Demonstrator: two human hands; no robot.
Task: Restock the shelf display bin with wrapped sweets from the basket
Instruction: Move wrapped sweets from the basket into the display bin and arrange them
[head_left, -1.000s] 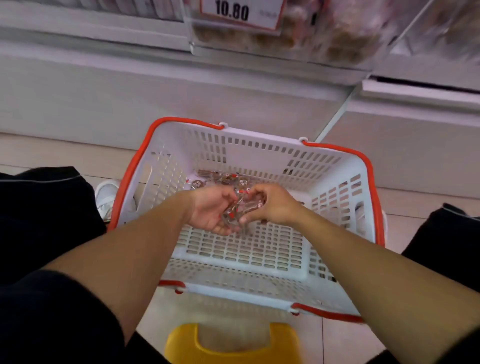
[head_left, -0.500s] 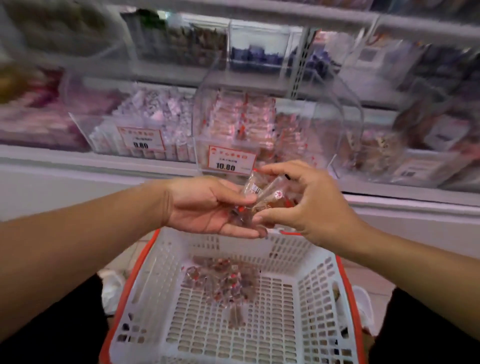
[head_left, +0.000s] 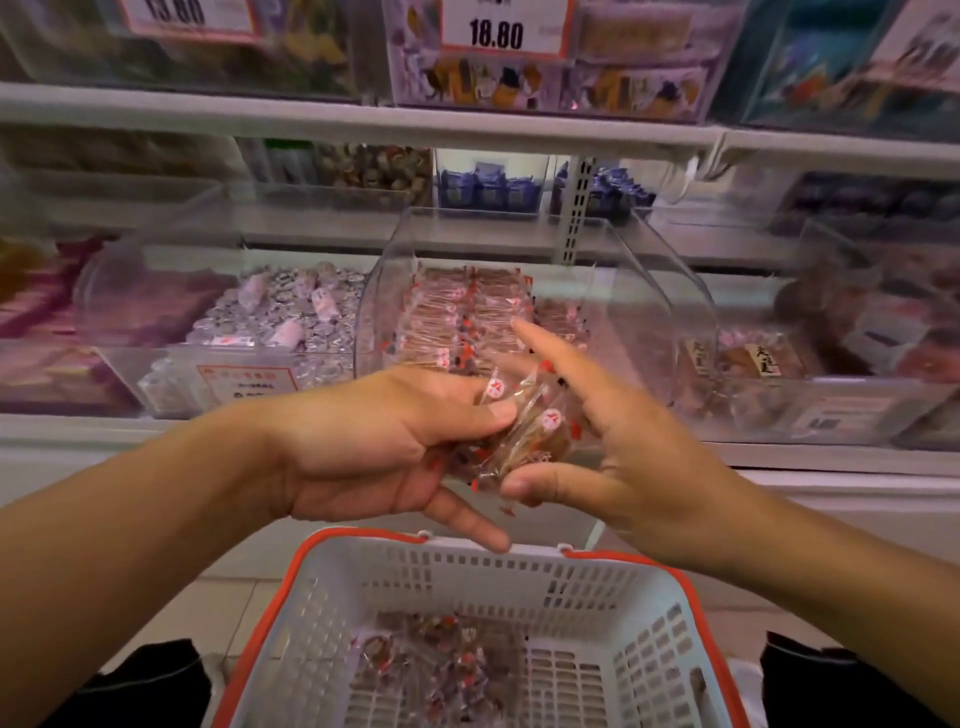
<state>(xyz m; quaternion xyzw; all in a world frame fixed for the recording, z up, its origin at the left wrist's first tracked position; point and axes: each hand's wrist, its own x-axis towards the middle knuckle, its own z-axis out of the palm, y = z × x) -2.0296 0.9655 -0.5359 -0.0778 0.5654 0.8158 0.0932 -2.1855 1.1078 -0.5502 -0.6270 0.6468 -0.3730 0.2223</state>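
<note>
I see both forearms reaching forward and up, hands meeting in front of the clear curved plastic display bin (head_left: 519, 270) on the lower shelf (head_left: 156, 431). Left hand (head_left: 384, 441) is palm toward the right, thumb clamped down on a bunch of clear-wrapped brown sweets with red-and-white labels (head_left: 519, 431), lower fingers stretched out beneath them, 1 finger pointing down at the basket rim. Right hand (head_left: 623, 441) is palm toward the left: index finger straight and raised toward the bin opening, thumb pressed under the bunch from below; the other fingers are hidden behind the wrappers, so I cannot tell how firmly this hand grips. The bunch sits between both hands, just in front of the bin's open mouth, not inside it.

The bin already holds rows of the same wrapped sweets (head_left: 467, 312), stacked toward its left and middle. Below the hands is the white slotted plastic basket with orange rim (head_left: 332, 551), more loose wrapped sweets (head_left: 431, 670) lying on its bottom, left of centre.

Left neighbour bin holds silver-and-pink wrapped candies (head_left: 280, 317). Upper shelf price tag reads 18.80 (head_left: 496, 34). Edges of the view are blurred.
</note>
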